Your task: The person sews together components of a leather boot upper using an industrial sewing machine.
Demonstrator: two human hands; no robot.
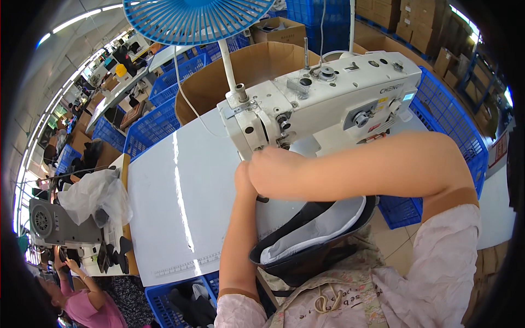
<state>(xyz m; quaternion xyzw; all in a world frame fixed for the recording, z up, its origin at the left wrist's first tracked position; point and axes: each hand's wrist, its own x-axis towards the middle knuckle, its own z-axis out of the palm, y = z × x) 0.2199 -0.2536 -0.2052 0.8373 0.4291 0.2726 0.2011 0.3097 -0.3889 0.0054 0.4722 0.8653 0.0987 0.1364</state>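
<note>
A white sewing machine (328, 90) stands on the pale table, its head end at my hands. My right hand (276, 172) is closed, knuckles up, close to the needle area. Pressed against it on the left is my left hand (245, 177), also closed. The fingertips of both hands are hidden, so what they pinch cannot be made out. A small dark piece (262, 199) shows just below my right hand. Across my lap, partly under my right forearm, rests a black shoe-like or bag-like piece with a pale lining (314, 232).
The white tabletop (158, 202) extends left, with a ruler strip (180, 269) near its front edge. A blue fan (199, 22) rises behind. Blue crates (456, 128) and a large cardboard box (246, 68) surround the table. Another person (82, 300) works at far left beside a grey machine (63, 221).
</note>
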